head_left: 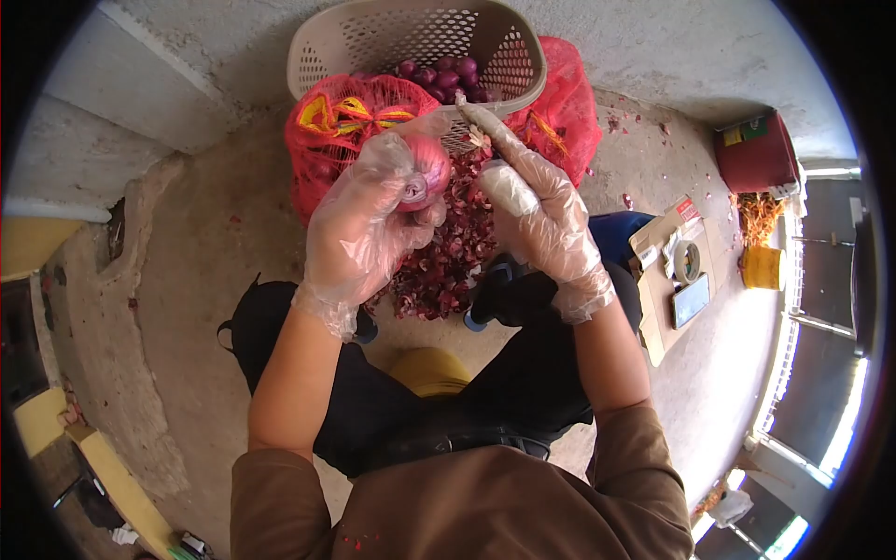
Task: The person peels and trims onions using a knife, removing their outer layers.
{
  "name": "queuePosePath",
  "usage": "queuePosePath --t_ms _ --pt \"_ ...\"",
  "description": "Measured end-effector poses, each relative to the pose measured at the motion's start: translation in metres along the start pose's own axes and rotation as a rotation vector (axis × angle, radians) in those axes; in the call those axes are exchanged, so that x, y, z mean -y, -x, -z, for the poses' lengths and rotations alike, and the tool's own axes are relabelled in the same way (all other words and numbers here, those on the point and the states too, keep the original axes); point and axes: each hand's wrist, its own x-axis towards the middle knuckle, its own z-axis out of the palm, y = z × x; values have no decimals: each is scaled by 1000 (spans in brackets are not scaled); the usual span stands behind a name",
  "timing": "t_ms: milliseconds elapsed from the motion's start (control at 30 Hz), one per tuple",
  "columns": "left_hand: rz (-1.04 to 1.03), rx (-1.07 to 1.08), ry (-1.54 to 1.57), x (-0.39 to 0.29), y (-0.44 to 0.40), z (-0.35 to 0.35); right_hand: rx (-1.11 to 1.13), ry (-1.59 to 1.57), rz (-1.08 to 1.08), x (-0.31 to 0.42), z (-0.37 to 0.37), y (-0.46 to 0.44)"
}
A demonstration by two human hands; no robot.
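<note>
Slipping was the chief risk for the onion [430, 172], which lay in the left hand [357, 219], up between the basket and the knees: loose, wrinkled plastic gloved the palm, and smooth skin under slack film could have slid from the fingers. Had it dropped, it would probably have landed in the skins [448, 266] on the floor and picked up scraps. The right hand [546, 219] was beside it, forefinger stretched out towards the basket and the other fingers bent; whether it grasped anything could not be told. A baggy fingertip might have snagged or torn there, or shed bits of peel into the basket.

The basket [314, 61], pale and pierced with holes, held a small heap of purple onions [446, 77] at its near side. A red net bag [313, 173] with yellow ties stood full in front of it, seemingly of onions; another net [576, 98] stood to the right, its load unclear. Farther right, a red bucket [754, 154] and a yellow tub [763, 268] had dry orange peelings [758, 217] between them.
</note>
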Motion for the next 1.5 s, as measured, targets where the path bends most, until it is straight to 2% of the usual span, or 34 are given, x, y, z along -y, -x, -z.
queuePosePath --t_ms 33,133,233,300,333,500,633,733,833,867,1067,1167,1267,1367,1500 --pt "-10 -62 14 1 1 -4 16 60 3 1 4 0" --pt "50 53 -7 2 -1 7 80 205 -66 10 18 1" --pt "65 7 -5 2 -5 6 138 510 -49 1 34 -3" --pt "22 14 50 4 -6 10 54 806 -55 -17 37 -3" --pt "1 17 78 6 -6 14 53 841 -63 -25 37 -5" --pt "-22 102 59 14 -12 25 123 801 -83 -18 31 -1" --pt "114 126 13 11 -7 20 142 807 -123 -13 28 0" --pt "99 136 -374 16 -5 21 166 815 -195 -8 25 0" --pt "36 189 -495 21 3 9 130 766 -114 -10 24 1" --pt "-104 191 -633 27 0 10 120 788 -113 -12 24 1" --pt "53 39 -510 20 -1 13 42 849 -104 -20 28 -1" --pt "159 22 -266 21 -3 16 42 824 -95 -21 29 -1" --pt "212 120 -395 18 0 10 91 802 -160 -15 28 0" --pt "126 172 -394 27 1 9 129 846 -177 -13 25 2" --pt "108 124 -466 35 -4 15 164 979 -209 -6 19 3"
